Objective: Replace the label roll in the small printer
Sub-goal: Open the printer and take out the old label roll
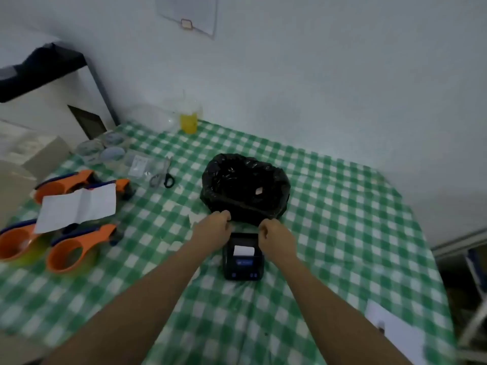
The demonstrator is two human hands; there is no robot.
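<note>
Green and white checked cloth covers the table, and I see it running from the white wall down to the near edge. Next in size is the black plastic bag, open at the top, sitting in the middle of the cloth with a small pale scrap inside it. At the left are the orange tape dispensers, several of them lying in a group, with a folded white sheet of paper resting across them. Another white paper lies near the right front edge of the table.

The small black printer stands on the cloth just in front of the bag, almost touching it. A white label shows in its top opening, above a dim blue screen.

I have my left hand at the printer's far left corner, fingers curled against the bag's lower edge. My right hand is at the far right corner, fingers bent in toward the top of the printer. The blur keeps me from telling whether either hand actually pinches anything.

Farther back are a cup of yellow liquid by the wall and scissors lying flat.
</note>
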